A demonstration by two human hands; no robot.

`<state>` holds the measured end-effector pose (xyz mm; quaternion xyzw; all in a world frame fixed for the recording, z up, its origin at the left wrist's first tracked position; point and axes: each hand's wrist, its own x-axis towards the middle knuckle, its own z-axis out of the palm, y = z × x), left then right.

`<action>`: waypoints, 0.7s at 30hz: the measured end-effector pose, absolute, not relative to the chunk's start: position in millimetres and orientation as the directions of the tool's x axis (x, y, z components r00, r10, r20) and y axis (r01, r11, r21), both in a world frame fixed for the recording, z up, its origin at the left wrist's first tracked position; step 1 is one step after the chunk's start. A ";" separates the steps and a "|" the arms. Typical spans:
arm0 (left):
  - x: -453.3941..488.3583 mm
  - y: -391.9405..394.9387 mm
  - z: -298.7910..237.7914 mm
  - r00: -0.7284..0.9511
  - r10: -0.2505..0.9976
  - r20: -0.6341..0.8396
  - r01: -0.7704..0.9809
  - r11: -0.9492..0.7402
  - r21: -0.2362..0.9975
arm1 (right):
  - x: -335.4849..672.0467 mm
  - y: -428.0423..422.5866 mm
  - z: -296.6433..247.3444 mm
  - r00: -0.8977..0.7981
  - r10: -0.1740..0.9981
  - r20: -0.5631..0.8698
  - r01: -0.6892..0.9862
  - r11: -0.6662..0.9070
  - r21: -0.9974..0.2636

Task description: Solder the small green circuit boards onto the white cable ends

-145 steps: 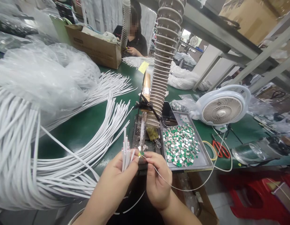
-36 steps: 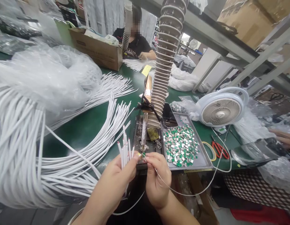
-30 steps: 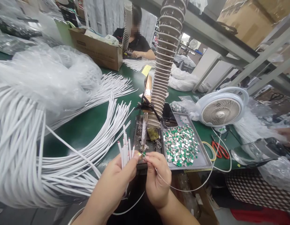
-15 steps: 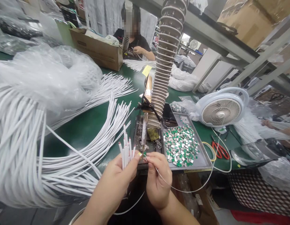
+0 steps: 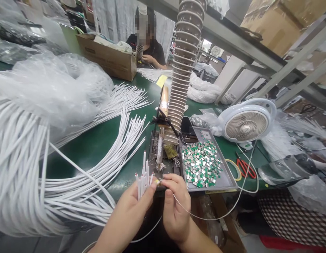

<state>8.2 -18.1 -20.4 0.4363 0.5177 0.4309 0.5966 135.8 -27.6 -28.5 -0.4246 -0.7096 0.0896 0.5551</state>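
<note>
My left hand (image 5: 135,202) is closed around a small bundle of white cables (image 5: 144,177), their reddish cut ends pointing up. My right hand (image 5: 177,207) pinches a thin solder wire (image 5: 205,219), which loops away to the right. Both sets of fingertips almost meet just below the tip of a soldering iron (image 5: 160,147), fixed pointing downward. A tiny piece at the left fingertips is too small to make out. Right of my hands, a metal tray (image 5: 230,172) carries a pile of small green-and-silver connectors (image 5: 202,163).
A ribbed extraction hose (image 5: 182,77) hangs beside the iron. Long bundles of white cable (image 5: 20,168) cover the left. A phone (image 5: 188,130), a fan (image 5: 245,124), red-handled pliers (image 5: 245,168) and yellow tape (image 5: 234,168) lie to the right. Across the table sits another person (image 5: 159,56) near a cardboard box (image 5: 107,58).
My hands have moved slightly down, away from the iron tip. A green bit seen earlier at the fingertips is now mostly hidden. The person opposite has brought their hands lower.
</note>
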 end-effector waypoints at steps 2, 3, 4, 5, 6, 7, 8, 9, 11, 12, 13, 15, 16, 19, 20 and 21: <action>5.8 -20.1 -21.6 0.107 0.964 -0.242 -0.021 0.245 0.969 | 137.1 -29.6 -27.3 -0.042 0.711 0.702 0.494 0.626 -0.603; 4.3 -20.8 -22.4 0.105 0.963 -0.250 -0.011 0.252 0.968 | 138.4 -30.9 -27.0 -0.049 0.716 0.697 0.492 0.624 -0.607; 2.7 -21.2 -23.5 0.094 0.960 -0.262 -0.010 0.264 0.964 | 140.3 -32.6 -27.0 -0.053 0.723 0.689 0.489 0.621 -0.613; 1.3 -21.4 -24.7 0.080 0.958 -0.275 -0.018 0.277 0.961 | 142.7 -34.6 -27.2 -0.059 0.731 0.680 0.485 0.616 -0.620; 0.1 -21.6 -26.1 0.067 0.956 -0.284 -0.035 0.287 0.957 | 145.5 -36.9 -27.6 -0.064 0.739 0.670 0.481 0.611 -0.629; -0.7 -21.7 -27.4 0.059 0.956 -0.288 -0.054 0.291 0.955 | 148.7 -39.4 -28.0 -0.067 0.749 0.659 0.477 0.604 -0.638; -1.0 -21.9 -28.7 0.052 0.956 -0.289 -0.075 0.292 0.953 | 152.0 -42.0 -28.3 -0.071 0.759 0.647 0.473 0.597 -0.648; -0.9 -22.2 -29.6 0.044 0.958 -0.285 -0.094 0.288 0.953 | 155.3 -44.5 -28.4 -0.073 0.769 0.635 0.471 0.588 -0.657; 0.1 -23.3 -30.4 0.024 0.959 -0.284 -0.128 0.284 0.950 | 161.7 -48.5 -27.3 -0.078 0.786 0.614 0.481 0.569 -0.667; 0.7 -24.0 -30.2 0.015 0.958 -0.287 -0.135 0.286 0.949 | 164.8 -49.7 -26.0 -0.076 0.791 0.607 0.491 0.559 -0.668; 1.2 -24.8 -29.6 0.010 0.956 -0.294 -0.136 0.292 0.947 | 168.0 -50.1 -24.2 -0.070 0.797 0.600 0.506 0.547 -0.667; 1.6 -26.1 -27.6 0.017 0.951 -0.308 -0.125 0.308 0.943 | 175.2 -48.3 -19.1 -0.040 0.804 0.593 0.553 0.512 -0.657; 1.5 -26.5 -26.4 0.022 0.950 -0.311 -0.117 0.311 0.943 | 179.6 -46.0 -16.2 -0.018 0.809 0.588 0.584 0.486 -0.650; 0.8 -27.3 -22.8 0.019 0.951 -0.309 -0.106 0.309 0.945 | 196.7 -34.0 -8.0 0.046 0.830 0.555 0.698 0.371 -0.612; 0.5 -27.6 -21.9 0.017 0.952 -0.305 -0.101 0.305 0.947 | 203.4 -28.8 -5.8 0.053 0.845 0.532 0.732 0.330 -0.596; 0.2 -27.9 -21.4 0.013 0.953 -0.302 -0.098 0.301 0.948 | 210.1 -23.2 -4.0 0.064 0.858 0.509 0.762 0.287 -0.580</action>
